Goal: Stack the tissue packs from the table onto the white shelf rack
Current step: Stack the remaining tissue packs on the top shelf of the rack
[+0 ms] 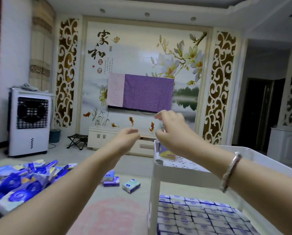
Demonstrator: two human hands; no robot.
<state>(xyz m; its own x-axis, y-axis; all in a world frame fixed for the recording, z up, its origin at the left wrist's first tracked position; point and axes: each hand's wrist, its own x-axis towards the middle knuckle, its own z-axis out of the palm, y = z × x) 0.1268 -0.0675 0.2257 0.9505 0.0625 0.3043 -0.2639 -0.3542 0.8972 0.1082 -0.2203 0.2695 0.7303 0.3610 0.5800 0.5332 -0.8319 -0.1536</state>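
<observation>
Head view: both bare hands reach out over the white plastic shelf rack (199,164).

The left hand (124,139) hovers just left of the rack's top tier, fingers (133,131) loosely spread and holding nothing. The right hand (171,131), with a silver bracelet (230,172) on its wrist, hangs over the far corner of the perforated top tier, its fingers curled narrow; whether they pinch anything I cannot tell. Below it one blue-and-yellow tissue pack (167,152) leans in that corner. The lower tier holds neat rows of white-and-blue tissue packs (202,216). A loose heap of blue tissue packs (23,180) lies on the pale surface (118,207) at left, three stray packs (119,181) nearer the rack.
</observation>
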